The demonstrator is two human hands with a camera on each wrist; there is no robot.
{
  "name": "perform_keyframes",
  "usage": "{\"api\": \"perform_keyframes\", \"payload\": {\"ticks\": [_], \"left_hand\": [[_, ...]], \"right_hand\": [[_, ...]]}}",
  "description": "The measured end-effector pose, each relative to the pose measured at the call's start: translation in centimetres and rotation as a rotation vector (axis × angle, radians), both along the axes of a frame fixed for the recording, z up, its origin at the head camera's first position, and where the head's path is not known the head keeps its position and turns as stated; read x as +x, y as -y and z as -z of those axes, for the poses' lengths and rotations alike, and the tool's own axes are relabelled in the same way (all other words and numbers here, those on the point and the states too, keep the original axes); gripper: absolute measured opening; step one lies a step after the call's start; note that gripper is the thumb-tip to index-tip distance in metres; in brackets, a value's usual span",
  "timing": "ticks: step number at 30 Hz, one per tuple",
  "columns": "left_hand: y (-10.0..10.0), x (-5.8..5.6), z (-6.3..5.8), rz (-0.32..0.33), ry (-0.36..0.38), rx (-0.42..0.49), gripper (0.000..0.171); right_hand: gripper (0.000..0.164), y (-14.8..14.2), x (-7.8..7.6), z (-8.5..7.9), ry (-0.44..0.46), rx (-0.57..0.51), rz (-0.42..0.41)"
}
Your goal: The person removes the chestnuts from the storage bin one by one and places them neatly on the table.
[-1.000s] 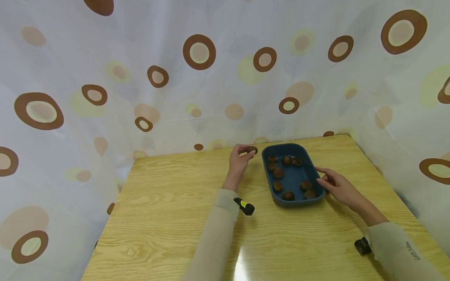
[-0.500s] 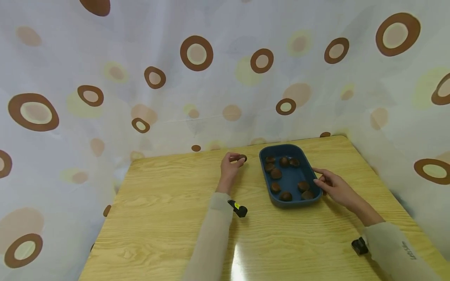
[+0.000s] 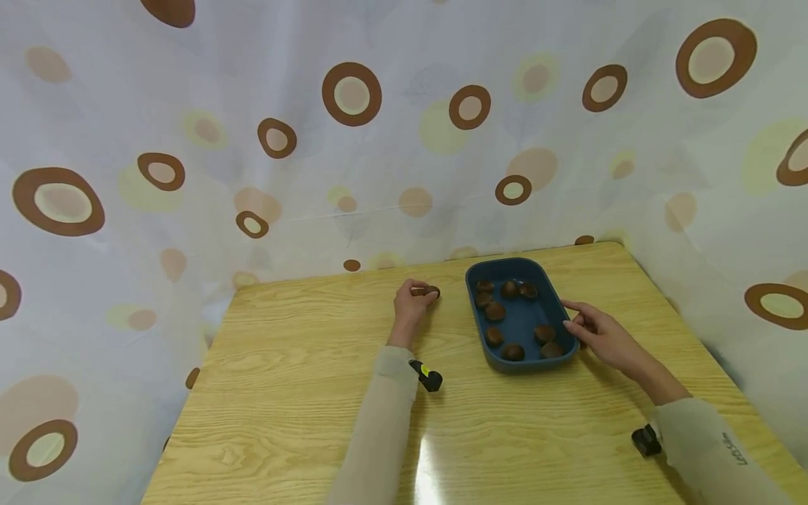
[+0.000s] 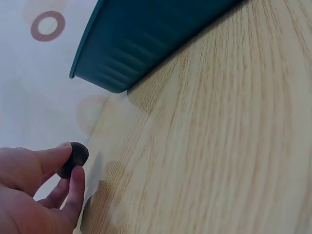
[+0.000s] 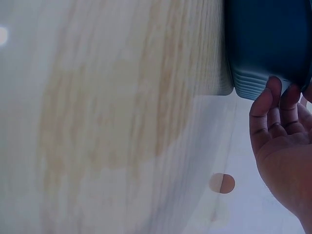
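My left hand (image 3: pixel 412 303) pinches a brown chestnut (image 3: pixel 433 291) between thumb and fingertips, left of the blue tray (image 3: pixel 524 365). In the left wrist view the chestnut (image 4: pixel 78 155) looks dark and rounded, close to the tabletop; a dark shape behind the fingers is too hidden to tell. My right hand (image 3: pixel 606 338) grips the tray's right side, thumb at the rim and fingers curled against the outer wall (image 5: pixel 253 80). Several chestnuts (image 3: pixel 495 311) lie loose in the tray, along its left side, at its far end and at its near end.
The tray stands on a light wooden table (image 3: pixel 303 393), toward its right back part. A patterned curtain (image 3: pixel 303 182) hangs right behind the table's back edge and along both sides. A black wrist camera (image 3: pixel 426 376) sits on the left sleeve.
My left hand, holding the chestnut, has moved left and slightly nearer, away from the tray, and lower toward the table. The right hand and tray stay in place; the head view shifts slightly.
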State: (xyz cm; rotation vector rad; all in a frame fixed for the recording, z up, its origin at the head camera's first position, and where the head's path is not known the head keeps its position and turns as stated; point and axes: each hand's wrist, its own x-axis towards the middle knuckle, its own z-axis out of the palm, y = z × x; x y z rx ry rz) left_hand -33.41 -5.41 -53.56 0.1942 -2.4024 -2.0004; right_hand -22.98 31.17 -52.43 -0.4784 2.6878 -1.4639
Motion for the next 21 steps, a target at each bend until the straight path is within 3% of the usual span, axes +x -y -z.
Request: {"api": "perform_keyframes", "payload": {"ticks": [21], "left_hand": [[0.35, 0.33, 0.26, 0.000, -0.026, -0.215, 0.023]], "right_hand": [[0.052, 0.09, 0.03, -0.16, 0.000, -0.007, 0.001]]}}
